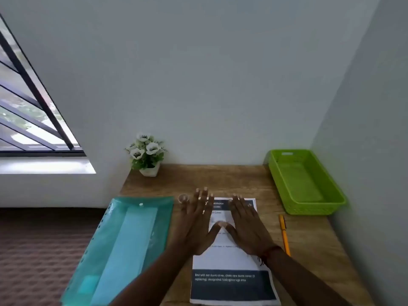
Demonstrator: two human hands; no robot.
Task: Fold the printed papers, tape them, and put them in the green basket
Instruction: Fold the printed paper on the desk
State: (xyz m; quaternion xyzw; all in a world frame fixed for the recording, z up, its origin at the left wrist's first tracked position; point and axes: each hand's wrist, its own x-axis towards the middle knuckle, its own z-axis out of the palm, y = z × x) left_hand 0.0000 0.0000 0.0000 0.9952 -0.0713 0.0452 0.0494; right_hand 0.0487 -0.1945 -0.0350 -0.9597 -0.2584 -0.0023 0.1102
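A printed paper (pixel 231 261) lies flat on the wooden tabletop (pixel 220 177), its long side running from 6 to 12 o'clock and a dark band of text at its 6 o'clock end. Both hands rest palm down on its far half. The left hand (pixel 196 219) has an open grip, fingers straight and spread. It lies across the sheet's 9 o'clock edge, so part of it is over bare wood. The right hand (pixel 245 224) also has an open grip, with straight fingers pointing to 12 o'clock and a reddish thread (pixel 268 253) around the wrist. The two thumbs meet tip to tip over the middle of the page.

A clear roll of tape (pixel 183 198) sits on the wood at 11 o'clock from the left hand, just beside its outer fingers. Whether they touch is too blurred to tell. The green basket (pixel 309 209) stands at 2 o'clock from the paper, against the side wall, well apart from the sheet. A yellow pen (pixel 284 234) lies at 3 o'clock, between the paper and the basket's near end. At 9 o'clock a teal plastic folder (pixel 123 244) hangs over the tabletop's edge. A small potted plant (pixel 146 154) with white flowers stands at 11 o'clock in the far corner, and a barred window (pixel 26 120) is beyond it at 10 o'clock.
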